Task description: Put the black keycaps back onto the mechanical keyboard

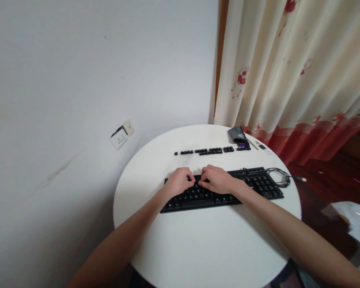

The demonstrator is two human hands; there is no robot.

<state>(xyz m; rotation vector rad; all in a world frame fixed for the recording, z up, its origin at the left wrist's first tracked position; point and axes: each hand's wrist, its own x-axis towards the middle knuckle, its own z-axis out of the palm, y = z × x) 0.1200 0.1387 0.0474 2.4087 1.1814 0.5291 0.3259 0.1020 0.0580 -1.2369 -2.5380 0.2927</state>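
Note:
A black computer keyboard [198, 203] lies on a round white table [207, 240]. Over its upper left part is my left hand [180, 180], closed with thumb and fingertips pinched together. My right hand [214, 179] is just to the right of it, also pinched, its fingertips low over the upper key rows. Anything between the fingers of either hand is too small or hidden to make out. Beyond the keyboard, loose black keycaps [210, 151] lie in short rows. A single keycap [175, 153] sits apart at their left end.
The keyboard's coiled cable [283, 178] lies at the right, its plug past the table edge. A dark grey pouch [236, 134] and a whitish pen-like stick [252, 143] are at the back right. A wall socket [119, 139] is left; a flowered curtain [288, 80] hangs behind.

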